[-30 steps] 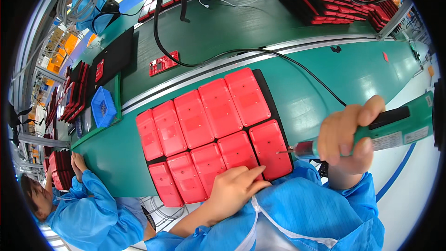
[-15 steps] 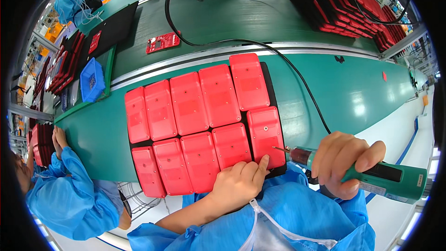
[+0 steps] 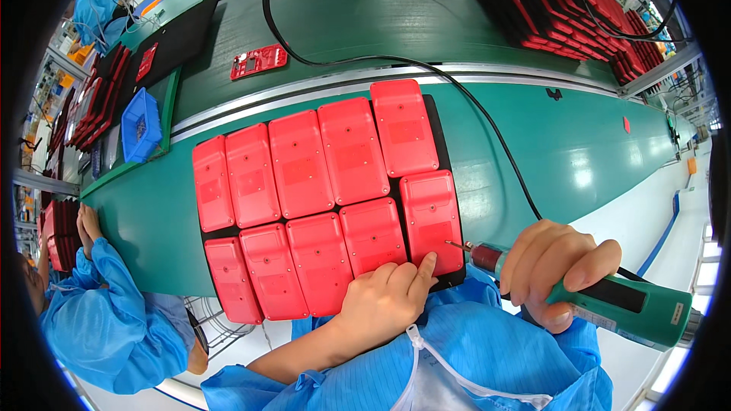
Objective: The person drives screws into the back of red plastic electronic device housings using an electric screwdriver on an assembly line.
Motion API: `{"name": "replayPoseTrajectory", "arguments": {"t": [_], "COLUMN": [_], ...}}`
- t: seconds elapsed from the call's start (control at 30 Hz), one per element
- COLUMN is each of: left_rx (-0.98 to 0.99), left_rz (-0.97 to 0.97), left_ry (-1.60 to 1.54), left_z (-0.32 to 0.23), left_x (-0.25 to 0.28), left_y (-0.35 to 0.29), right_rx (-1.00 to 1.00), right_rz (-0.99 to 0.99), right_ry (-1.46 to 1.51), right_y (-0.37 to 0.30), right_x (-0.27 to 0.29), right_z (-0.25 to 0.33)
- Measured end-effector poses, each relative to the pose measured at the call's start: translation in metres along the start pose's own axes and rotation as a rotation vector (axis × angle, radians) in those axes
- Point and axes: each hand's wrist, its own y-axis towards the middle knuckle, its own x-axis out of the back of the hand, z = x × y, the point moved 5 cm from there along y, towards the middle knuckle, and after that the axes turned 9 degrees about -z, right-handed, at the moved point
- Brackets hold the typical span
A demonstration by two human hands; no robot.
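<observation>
My right hand (image 3: pixel 560 270) is wrapped round a green electric screwdriver (image 3: pixel 636 306). The tool lies nearly level, its thin bit pointing left over the lower part of a red plastic case (image 3: pixel 431 217). Whether the tip touches the case cannot be made out. My left hand (image 3: pixel 387 297) rests at the near edge of the cases, index finger stretched up onto that same case beside the bit. Its other fingers are curled and their tips are hidden, so anything inside them is out of sight. Several more red cases (image 3: pixel 301 165) lie in two rows on a black board (image 3: pixel 440 133).
A black cable (image 3: pixel 487 118) crosses the green bench (image 3: pixel 563 137) to the screwdriver. To the left stands a blue bin (image 3: pixel 141 128) of small parts. Behind lie a red circuit board (image 3: pixel 259 62) and stacked red-and-black panels (image 3: pixel 563 19). A blue-sleeved co-worker (image 3: pixel 114 320) sits at left.
The whole view has shifted slightly, so the cases and bench appear a little further left. Both hands and the screwdriver keep nearly the same places relative to the case.
</observation>
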Motion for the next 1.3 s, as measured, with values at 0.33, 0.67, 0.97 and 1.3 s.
{"name": "replayPoseTrajectory", "arguments": {"t": [0.33,0.67,0.97,1.3], "left_rx": [-0.009,-0.009,0.012,0.023], "left_rz": [0.032,0.094,0.077,0.029], "left_ry": [0.011,0.070,0.037,-0.006], "left_z": [0.001,0.002,-0.002,-0.001], "left_x": [-0.004,-0.007,-0.007,-0.004], "left_y": [0.004,0.007,0.011,0.007], "right_rx": [-0.029,-0.027,-0.013,-0.086], "right_rz": [0.084,0.040,-0.026,-0.039], "right_ry": [0.022,-0.108,-0.165,0.049], "right_y": [0.005,0.001,-0.004,-0.043], "right_x": [-0.009,-0.013,-0.010,0.002], "right_z": [-0.006,-0.009,-0.003,0.033]}}
